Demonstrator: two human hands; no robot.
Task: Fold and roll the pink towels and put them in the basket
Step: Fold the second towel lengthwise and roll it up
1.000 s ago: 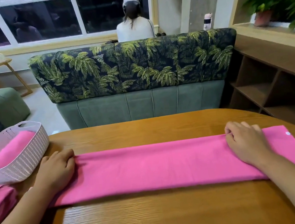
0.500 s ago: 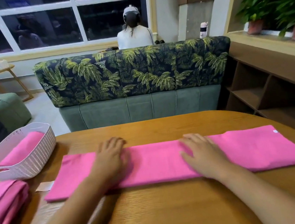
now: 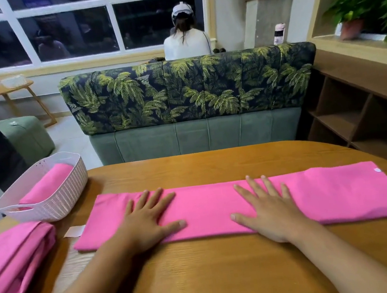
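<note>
Wooden table (image 3: 226, 275): folded pink towel (image 3: 206, 207) lying flat across it. I'm sliding my left hand (image 3: 148, 223) and right hand (image 3: 270, 214) in from its ends to centre, palms flat, gripping nothing. Fold looking done; rolling coming next.

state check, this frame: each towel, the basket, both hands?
towel on table: folded into a long strip, lying flat, not yet rolled
left hand: open, fingers spread, flat on the strip
right hand: open, fingers spread, flat on the strip
basket: upright, holds one towel
towel in basket: rolled
towel pile: loosely bunched, not rolled
</note>
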